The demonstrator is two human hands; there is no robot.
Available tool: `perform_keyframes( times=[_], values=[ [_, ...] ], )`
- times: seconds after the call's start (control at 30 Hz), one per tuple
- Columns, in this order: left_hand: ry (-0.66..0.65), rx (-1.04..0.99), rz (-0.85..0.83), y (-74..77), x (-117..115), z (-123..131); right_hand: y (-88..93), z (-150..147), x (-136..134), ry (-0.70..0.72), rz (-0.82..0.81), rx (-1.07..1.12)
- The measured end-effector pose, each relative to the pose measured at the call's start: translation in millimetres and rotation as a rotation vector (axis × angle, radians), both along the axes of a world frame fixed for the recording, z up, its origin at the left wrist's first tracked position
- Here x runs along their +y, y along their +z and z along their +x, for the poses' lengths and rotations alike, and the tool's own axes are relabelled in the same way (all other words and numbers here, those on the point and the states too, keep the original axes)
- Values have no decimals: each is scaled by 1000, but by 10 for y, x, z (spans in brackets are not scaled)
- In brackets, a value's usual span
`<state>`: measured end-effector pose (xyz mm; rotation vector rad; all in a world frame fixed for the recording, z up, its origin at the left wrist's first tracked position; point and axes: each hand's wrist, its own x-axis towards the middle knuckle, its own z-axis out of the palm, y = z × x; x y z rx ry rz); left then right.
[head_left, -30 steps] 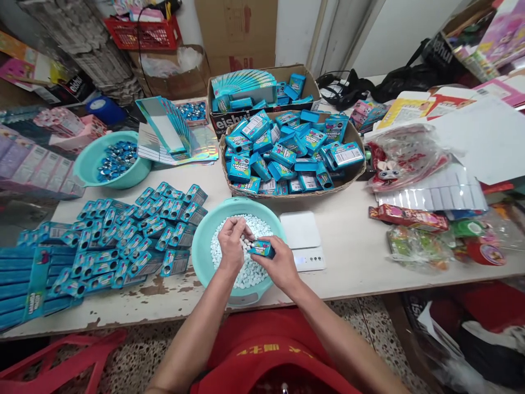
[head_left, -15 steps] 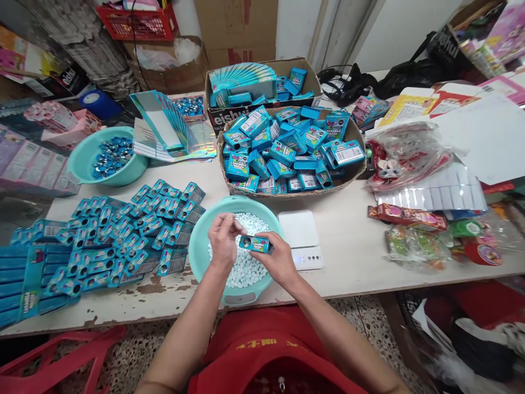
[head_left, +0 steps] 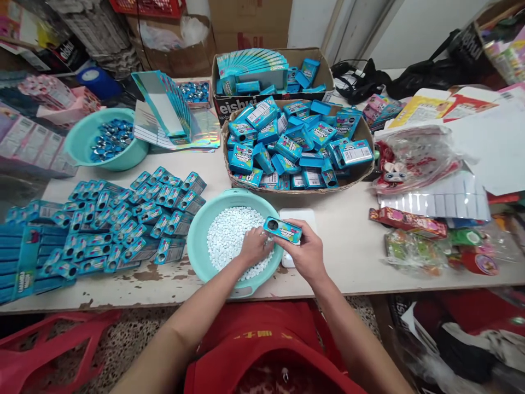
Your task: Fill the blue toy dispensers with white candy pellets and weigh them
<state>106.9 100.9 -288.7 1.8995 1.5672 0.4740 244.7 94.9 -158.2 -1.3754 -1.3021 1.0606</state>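
Observation:
My right hand (head_left: 307, 251) is closed around a small blue candy box (head_left: 287, 230), labelled Caramelo Macizo. The box is tilted, its round hole facing up and left, beside the rim of a turquoise bowl (head_left: 197, 246). Small white candies (head_left: 227, 232) fill the bottom of that bowl. Down among them is my left hand (head_left: 255, 247), its fingers curled around some of the candies near the bowl's right side; the fingertips are partly hidden. A white scale (head_left: 309, 219) lies behind my right hand, mostly covered by it.
Many similar blue boxes (head_left: 135, 230) stand holes up at the left. A cardboard tray (head_left: 295, 189) of blue boxes is behind the bowl. Another turquoise bowl (head_left: 135, 156) holds shiny blue pieces (head_left: 111, 141). At the right lie a red box (head_left: 410, 221) and plastic-wrapped items (head_left: 414, 251).
My left hand has moved from beside the box's hole down into the white candies. My right hand has carried the box right and slightly up, over the scale. The view has shifted a little.

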Motion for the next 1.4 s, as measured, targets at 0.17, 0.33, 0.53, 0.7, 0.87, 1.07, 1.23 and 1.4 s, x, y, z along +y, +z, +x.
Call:
perform_keyframes(
  times=[0.17, 0.33, 0.53, 0.7, 0.87, 1.07, 1.23, 1.4],
  values=[
    [60, 107, -75, 28, -209, -441, -199, -195, -6, 53, -47, -36],
    [613, -420, -279, 223, -125, -668, -435, -305, -28, 79, -60, -129],
    [813, -1219, -281, 762, -61, -596, -674, -458, -115, 192, 3, -280],
    [878, -1470, -130, 993, 10, -479, -573, -596, -189, 257, 34, -370],
    [912, -1428, -113, 1088, 87, -419, -420, -593, -150, 211, 16, -458],
    [885, -1359, -86, 1119, 142, -376, -351, -538, -80, 210, -8, -415],
    [923, -1313, -100, 1122, 153, -331, -323, -528, -49, 212, -26, -417],
    [944, -1285, -77, 1142, 178, -293, -314, -524, -24, 205, -21, -393]
  ],
)
